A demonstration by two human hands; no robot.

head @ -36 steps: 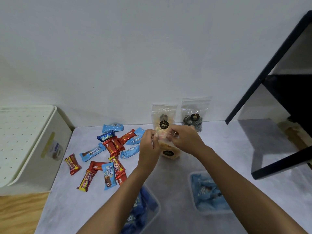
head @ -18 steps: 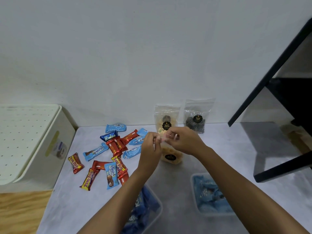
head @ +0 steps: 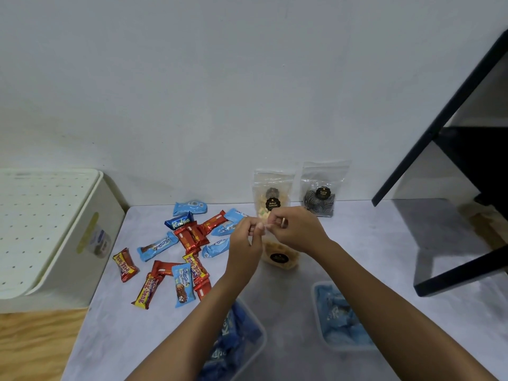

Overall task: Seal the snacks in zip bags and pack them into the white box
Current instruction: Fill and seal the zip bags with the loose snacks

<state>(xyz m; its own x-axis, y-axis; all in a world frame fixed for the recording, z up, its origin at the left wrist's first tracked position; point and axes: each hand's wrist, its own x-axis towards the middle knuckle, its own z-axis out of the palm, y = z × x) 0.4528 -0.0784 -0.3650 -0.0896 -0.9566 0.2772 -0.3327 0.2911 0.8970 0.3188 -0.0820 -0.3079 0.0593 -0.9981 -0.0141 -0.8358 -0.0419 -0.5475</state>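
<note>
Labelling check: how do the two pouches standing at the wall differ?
The left pouch holds pale yellowish biscuits; the right pouch holds black-and-white swirled ones. The left pouch's bottom is hidden behind the right hand; the right pouch shows whole. Both are clear, stand upright against the wall and carry a round black label.

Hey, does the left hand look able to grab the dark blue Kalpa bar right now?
Probably not yet: the left hand is pinching the zip bag top together with the right hand. Once freed, likely yes; the Kalpa bar lies uncovered nearby.
</note>
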